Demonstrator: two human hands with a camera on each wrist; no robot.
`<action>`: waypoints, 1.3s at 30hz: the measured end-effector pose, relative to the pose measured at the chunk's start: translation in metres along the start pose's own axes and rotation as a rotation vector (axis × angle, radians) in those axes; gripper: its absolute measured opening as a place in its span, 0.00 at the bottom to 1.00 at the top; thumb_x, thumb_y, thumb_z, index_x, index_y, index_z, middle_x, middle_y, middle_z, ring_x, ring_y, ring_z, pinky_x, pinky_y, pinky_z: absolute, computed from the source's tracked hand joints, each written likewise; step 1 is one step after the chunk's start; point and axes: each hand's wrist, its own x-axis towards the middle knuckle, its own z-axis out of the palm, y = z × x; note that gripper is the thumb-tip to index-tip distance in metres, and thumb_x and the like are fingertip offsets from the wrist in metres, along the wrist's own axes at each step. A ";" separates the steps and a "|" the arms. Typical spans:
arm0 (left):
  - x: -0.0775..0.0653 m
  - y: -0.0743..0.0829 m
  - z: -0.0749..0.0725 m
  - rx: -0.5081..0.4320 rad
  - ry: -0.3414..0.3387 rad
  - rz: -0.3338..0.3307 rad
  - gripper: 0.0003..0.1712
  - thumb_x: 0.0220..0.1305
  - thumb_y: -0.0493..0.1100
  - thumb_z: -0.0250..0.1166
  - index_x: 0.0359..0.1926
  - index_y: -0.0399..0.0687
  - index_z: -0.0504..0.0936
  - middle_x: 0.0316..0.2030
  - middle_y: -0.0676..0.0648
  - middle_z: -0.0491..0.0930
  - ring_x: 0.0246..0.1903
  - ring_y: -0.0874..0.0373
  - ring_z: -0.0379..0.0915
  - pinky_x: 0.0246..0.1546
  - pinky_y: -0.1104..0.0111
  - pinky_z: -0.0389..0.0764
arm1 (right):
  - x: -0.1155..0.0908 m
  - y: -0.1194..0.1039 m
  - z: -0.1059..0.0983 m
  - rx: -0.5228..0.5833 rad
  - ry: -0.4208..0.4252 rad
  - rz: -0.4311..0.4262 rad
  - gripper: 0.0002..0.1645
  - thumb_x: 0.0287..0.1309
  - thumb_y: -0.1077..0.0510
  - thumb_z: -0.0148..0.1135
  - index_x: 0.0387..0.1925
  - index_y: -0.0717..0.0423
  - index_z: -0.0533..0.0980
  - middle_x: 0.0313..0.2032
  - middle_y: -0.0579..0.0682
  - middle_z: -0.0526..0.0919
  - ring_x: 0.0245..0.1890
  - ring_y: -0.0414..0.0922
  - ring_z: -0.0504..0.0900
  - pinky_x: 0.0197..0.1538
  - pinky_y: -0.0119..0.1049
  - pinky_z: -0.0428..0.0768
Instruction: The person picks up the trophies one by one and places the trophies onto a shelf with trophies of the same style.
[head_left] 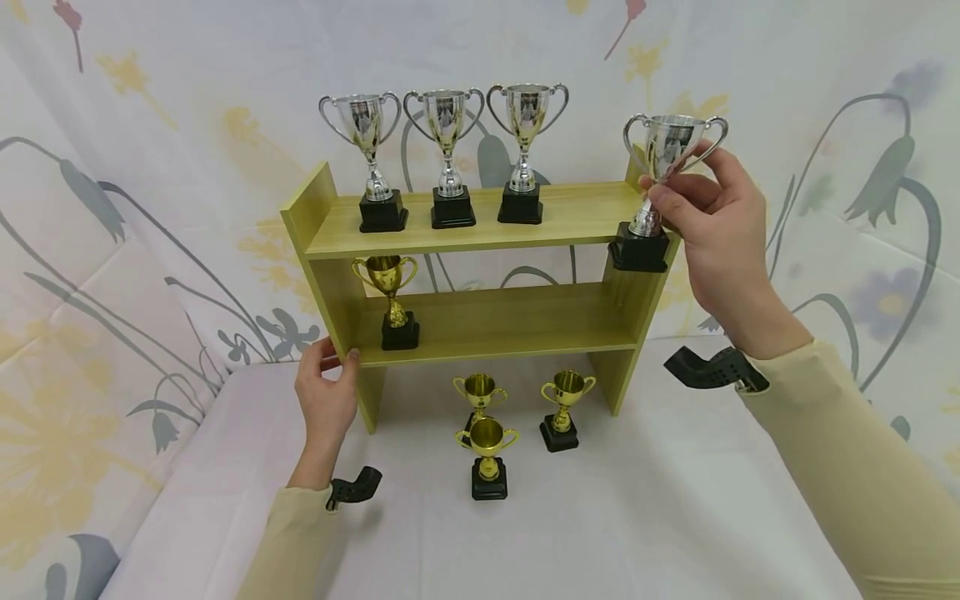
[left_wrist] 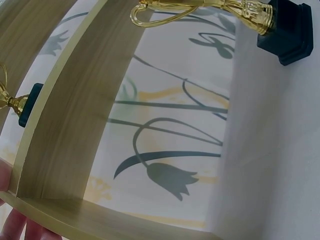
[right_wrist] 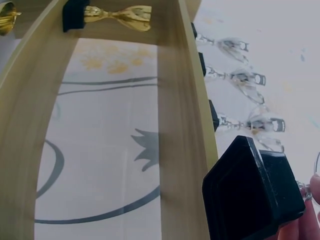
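Observation:
My right hand (head_left: pixel 716 212) grips a silver trophy cup (head_left: pixel 667 154) by its bowl and stem. Its black base (right_wrist: pixel 250 192) overlaps the front edge of the top board at the right end. My left hand (head_left: pixel 327 396) holds the left side panel of the wooden shelf (head_left: pixel 480 312) low down, thumb in front and fingers behind. On the top board stand a left silver trophy (head_left: pixel 380 162), a middle one (head_left: pixel 448 158) and a right one (head_left: pixel 523 154). A gold trophy (head_left: pixel 397 304) is upright on the middle board at its left end.
Below the shelf on the white tablecloth (head_left: pixel 645 500) stand gold trophies: a front one (head_left: pixel 488 458), one behind it (head_left: pixel 477 396) partly hidden, and a right one (head_left: pixel 564 408). A flower-printed cloth (head_left: pixel 825 75) hangs behind the shelf. Each wrist carries a black camera mount.

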 end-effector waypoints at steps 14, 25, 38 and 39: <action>0.000 0.001 -0.001 0.004 -0.002 0.003 0.18 0.68 0.38 0.63 0.56 0.37 0.78 0.47 0.38 0.77 0.44 0.47 0.75 0.34 0.74 0.73 | 0.001 -0.007 0.001 -0.003 -0.010 0.015 0.21 0.58 0.71 0.66 0.53 0.59 0.76 0.36 0.56 0.85 0.46 0.48 0.85 0.43 0.32 0.82; 0.000 0.002 -0.001 0.009 -0.006 -0.018 0.18 0.68 0.39 0.63 0.57 0.38 0.78 0.47 0.38 0.77 0.45 0.47 0.74 0.35 0.74 0.73 | 0.007 -0.014 0.005 0.021 -0.028 -0.001 0.24 0.57 0.71 0.67 0.56 0.59 0.76 0.37 0.57 0.85 0.46 0.49 0.84 0.44 0.34 0.81; 0.000 0.000 0.000 -0.001 -0.003 -0.001 0.18 0.68 0.39 0.63 0.57 0.38 0.78 0.47 0.38 0.77 0.45 0.48 0.74 0.36 0.68 0.75 | 0.023 -0.013 0.010 0.056 -0.005 0.042 0.25 0.55 0.71 0.69 0.55 0.58 0.76 0.38 0.57 0.85 0.46 0.49 0.85 0.46 0.35 0.80; 0.000 0.000 0.000 0.000 -0.004 -0.001 0.18 0.68 0.39 0.63 0.57 0.38 0.78 0.47 0.38 0.77 0.45 0.48 0.74 0.36 0.68 0.75 | 0.025 -0.012 0.010 0.056 -0.001 0.044 0.25 0.54 0.72 0.69 0.54 0.58 0.76 0.38 0.57 0.85 0.46 0.49 0.85 0.45 0.35 0.81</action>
